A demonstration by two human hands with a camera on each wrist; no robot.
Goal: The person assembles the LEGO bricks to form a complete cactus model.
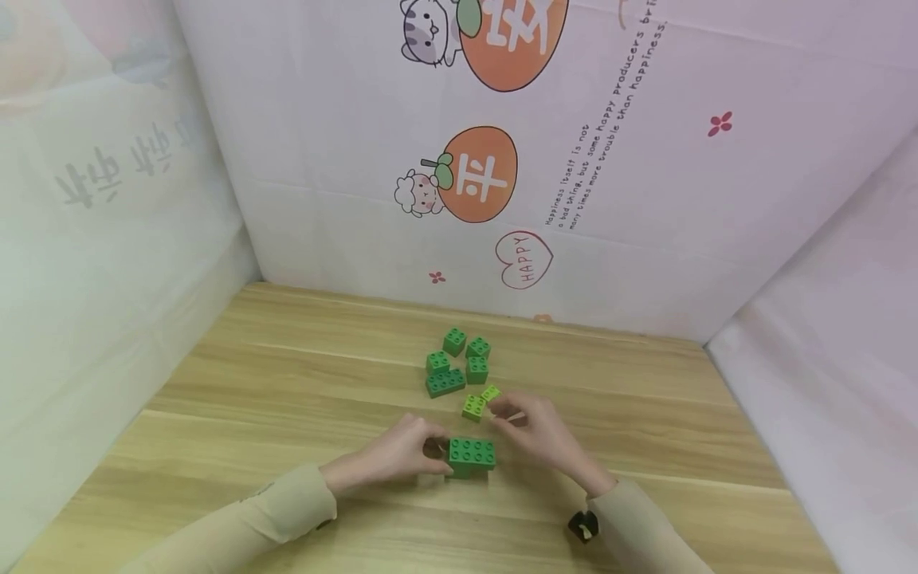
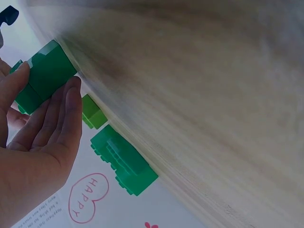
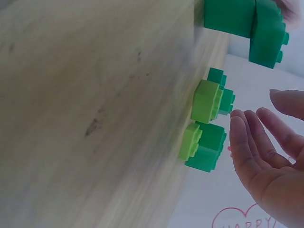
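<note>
My left hand (image 1: 425,451) grips a dark green stack (image 1: 471,457) of two bricks, an eight-stud brick on top, standing on the wooden table (image 1: 287,414). In the left wrist view the thumb and fingers (image 2: 66,107) pinch that stack (image 2: 45,76) from both sides. Just right of it hovers my right hand (image 1: 508,410), fingers relaxed and holding nothing. Its fingertips (image 3: 237,124) sit close to two small light green bricks (image 1: 473,408) (image 1: 491,393), seen in the right wrist view as the nearer brick (image 3: 206,100) and the further one (image 3: 191,141).
A cluster of several dark green bricks (image 1: 455,363) lies just beyond the light green ones. Printed white sheets (image 1: 645,199) wall the table at the back and on both sides. A black wrist strap (image 1: 582,526) shows on my right sleeve.
</note>
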